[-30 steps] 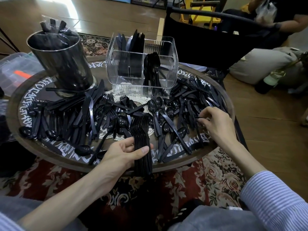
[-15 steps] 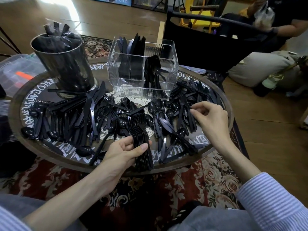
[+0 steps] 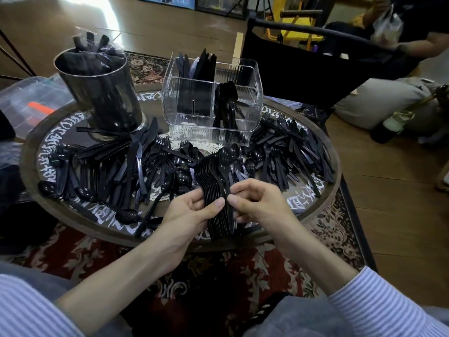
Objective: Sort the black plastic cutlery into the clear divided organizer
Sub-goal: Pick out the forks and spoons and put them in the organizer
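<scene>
My left hand (image 3: 192, 212) grips a nested stack of black plastic spoons (image 3: 218, 198) by the handles, thumb across the top, bowls pointing far toward the clear ribbed divided organizer (image 3: 211, 103). My right hand (image 3: 257, 203), which a sec ago was picking thru the loose pile at right, has come back to the stack and now pinches one more black spoon (image 3: 224, 166) onto its top, fingertips meeting my left thumb.

Meaning: stack grows by one; this reads as batching spoons before a single drop, not piece-by-piece sorting.

Organizer status: far centre of the round dark wooden tray (image 3: 323, 210). Left compartments hold upright knives; right compartment holds spoons. Fork slot: can't tell.

Remaining: heavy scatter of loose black cutlery (image 3: 121, 171) across tray, left and right. Task approx. early-to-mid stage, in my est.

Also present: dark cylindrical metal canister (image 3: 102, 93) w/ wrapped utensils, far left.

Risk: tall stack may fan out if grip slackens.
</scene>
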